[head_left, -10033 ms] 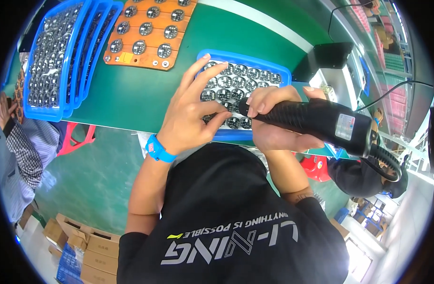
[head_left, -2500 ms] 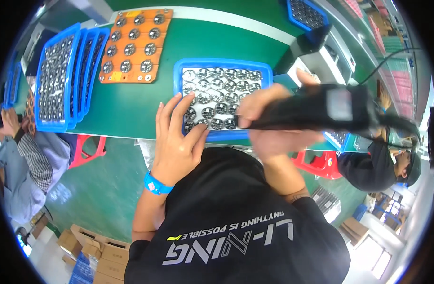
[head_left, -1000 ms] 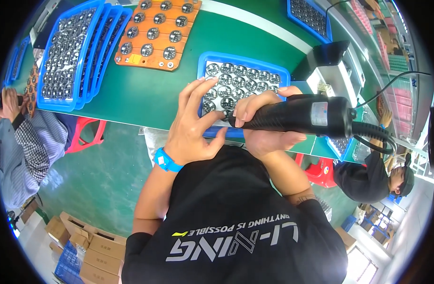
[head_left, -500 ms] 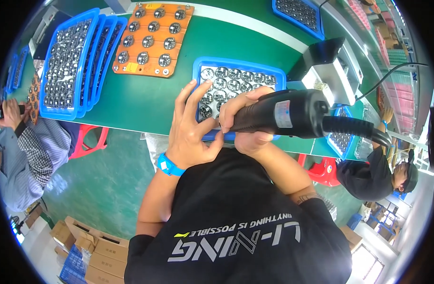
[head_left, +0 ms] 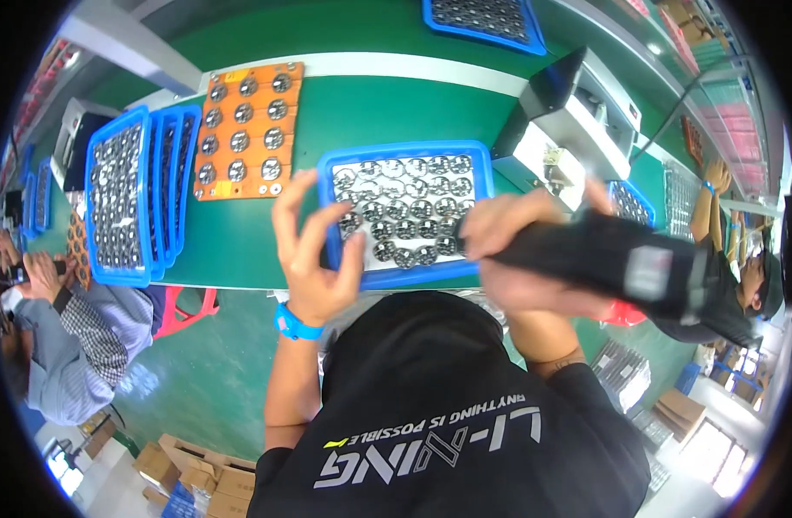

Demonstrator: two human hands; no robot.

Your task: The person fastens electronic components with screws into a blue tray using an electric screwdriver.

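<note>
In front of me lies a blue-rimmed tray (head_left: 405,152) with rows of small round silvery-black parts (head_left: 399,209) on a white base. My left hand (head_left: 314,259) is at the tray's left rim, fingers apart, with thumb and forefinger close to a part at the edge. A blue band circles that wrist. My right hand (head_left: 521,246) is closed round the slim end of a black corded electric screwdriver (head_left: 620,263), held nearly level over the tray's right side. Motion blurs the tool, and its tip is hidden.
An orange fixture board (head_left: 256,138) with round parts lies at left, beside stacked blue trays (head_left: 120,198). A black-and-white machine (head_left: 577,121) stands at right. Another blue tray (head_left: 482,24) is at the back. Co-workers sit left (head_left: 76,337) and right (head_left: 715,293).
My right hand has swung the electric screwdriver rightward and slightly down, uncovering more of the tray. My left hand has drawn back to the tray's left rim. The whole view has shifted.
</note>
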